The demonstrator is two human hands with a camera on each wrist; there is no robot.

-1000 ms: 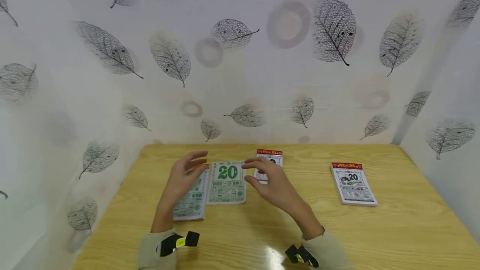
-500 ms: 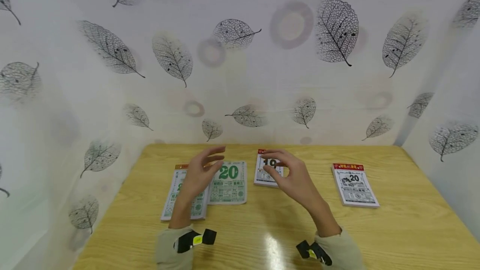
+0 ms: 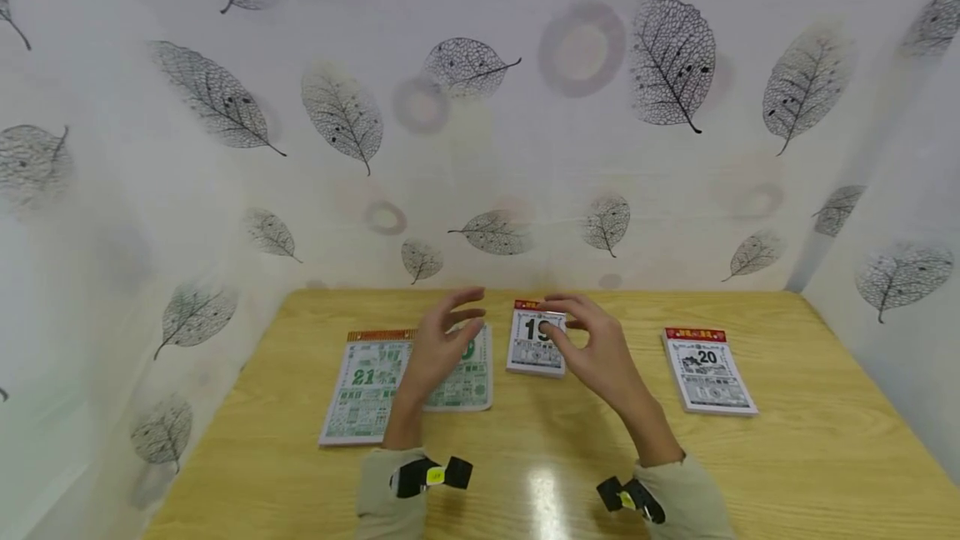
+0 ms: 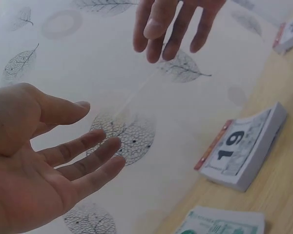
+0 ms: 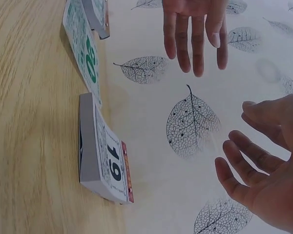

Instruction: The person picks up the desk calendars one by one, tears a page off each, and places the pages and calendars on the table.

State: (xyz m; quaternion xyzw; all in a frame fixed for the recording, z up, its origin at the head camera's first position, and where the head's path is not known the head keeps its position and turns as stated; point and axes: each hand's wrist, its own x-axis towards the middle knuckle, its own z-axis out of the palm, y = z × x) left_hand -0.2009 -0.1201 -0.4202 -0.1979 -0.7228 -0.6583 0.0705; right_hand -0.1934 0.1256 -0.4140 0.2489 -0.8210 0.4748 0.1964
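Note:
My left hand [image 3: 437, 357] hovers over the loose green sheet numbered 20 [image 3: 467, 387], covering part of it. Its fingers are loosely bent with nothing between them, as the left wrist view confirms. A small tear-off calendar [image 3: 525, 350] with a red header and a black 19 lies between my two hands. Above its right side hangs my right hand [image 3: 602, 357], fingers relaxed and apart from the thumb, holding nothing. In the right wrist view that calendar [image 5: 105, 158] stands clear of the fingers. A larger tear-off calendar showing a green 21 [image 3: 356, 398] lies left of the sheet.
Another small red-topped calendar [image 3: 708, 369], showing 20, lies farther right on the wooden table [image 3: 810, 457]. A pale wall covering with leaf prints [image 3: 495, 148] rises behind the table and along both sides.
The left hand has moved right, off the green 21 calendar and over the loose sheet. The right hand has shifted right, uncovering more of the 19 calendar. The calendars lie where they were.

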